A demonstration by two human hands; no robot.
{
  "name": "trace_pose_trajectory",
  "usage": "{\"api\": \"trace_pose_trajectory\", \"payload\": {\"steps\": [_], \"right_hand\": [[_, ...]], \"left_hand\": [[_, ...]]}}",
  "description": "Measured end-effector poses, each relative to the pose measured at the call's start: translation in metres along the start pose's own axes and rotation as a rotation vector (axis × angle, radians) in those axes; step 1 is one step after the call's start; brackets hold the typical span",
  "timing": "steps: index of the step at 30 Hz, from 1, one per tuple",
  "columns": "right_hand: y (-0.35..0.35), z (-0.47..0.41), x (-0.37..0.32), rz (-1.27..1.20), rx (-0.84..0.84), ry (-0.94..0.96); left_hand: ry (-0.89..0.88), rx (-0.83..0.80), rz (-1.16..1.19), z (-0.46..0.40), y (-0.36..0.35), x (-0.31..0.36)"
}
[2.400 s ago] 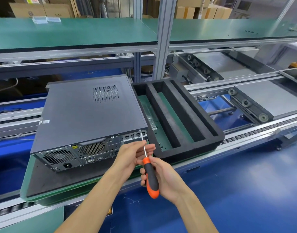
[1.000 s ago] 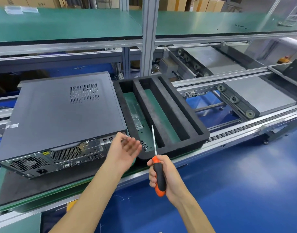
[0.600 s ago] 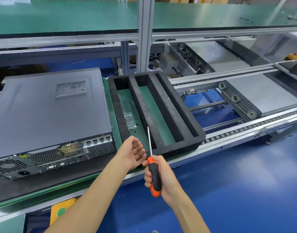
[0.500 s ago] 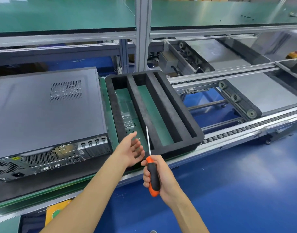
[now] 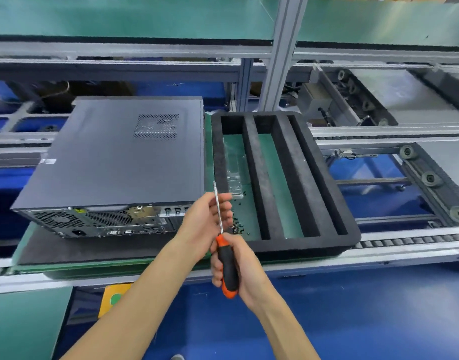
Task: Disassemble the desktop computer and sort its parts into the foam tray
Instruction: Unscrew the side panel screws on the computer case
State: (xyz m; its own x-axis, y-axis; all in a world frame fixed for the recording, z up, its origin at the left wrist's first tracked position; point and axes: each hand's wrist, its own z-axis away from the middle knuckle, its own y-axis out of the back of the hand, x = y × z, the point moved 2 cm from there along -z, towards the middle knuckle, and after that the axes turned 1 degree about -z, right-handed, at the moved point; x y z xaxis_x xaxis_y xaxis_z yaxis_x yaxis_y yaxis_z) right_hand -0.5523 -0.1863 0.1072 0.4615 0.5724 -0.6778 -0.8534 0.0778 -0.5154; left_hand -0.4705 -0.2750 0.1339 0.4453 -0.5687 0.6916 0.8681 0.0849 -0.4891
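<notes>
Left hand [image 5: 206,222] now curls around the shaft of the screwdriver [image 5: 227,266], right hand [image 5: 238,268] grips its handle; computer [image 5: 119,162] sits left of foam tray [image 5: 324,175], small screws [image 5: 238,224] in its left slot.

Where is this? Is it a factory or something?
Probably a factory assembly or teardown line. A desktop computer sits beside a black foam tray on a roller conveyor, with metal-framed green shelves above. The right hand holds a screwdriver.
</notes>
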Motion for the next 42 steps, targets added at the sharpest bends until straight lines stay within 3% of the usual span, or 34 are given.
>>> {"api": "trace_pose_trajectory", "payload": {"steps": [8,17,24,42], "right_hand": [[-0.078,-0.018,0.018,0.045,-0.199,-0.004],[-0.162,-0.034,0.072,0.101,-0.206,-0.168],[-0.208,-0.04,0.115,0.066,-0.174,-0.273],[-0.234,-0.053,0.133,-0.008,-0.069,-0.201]], "left_hand": [[-0.199,0.094,-0.003,0.052,0.06,0.057],[-0.271,0.348,-0.02,0.083,0.168,0.086],[-0.218,0.306,0.148,0.09,0.239,0.097],[-0.215,0.227,-0.036,0.08,0.252,0.103]]}}
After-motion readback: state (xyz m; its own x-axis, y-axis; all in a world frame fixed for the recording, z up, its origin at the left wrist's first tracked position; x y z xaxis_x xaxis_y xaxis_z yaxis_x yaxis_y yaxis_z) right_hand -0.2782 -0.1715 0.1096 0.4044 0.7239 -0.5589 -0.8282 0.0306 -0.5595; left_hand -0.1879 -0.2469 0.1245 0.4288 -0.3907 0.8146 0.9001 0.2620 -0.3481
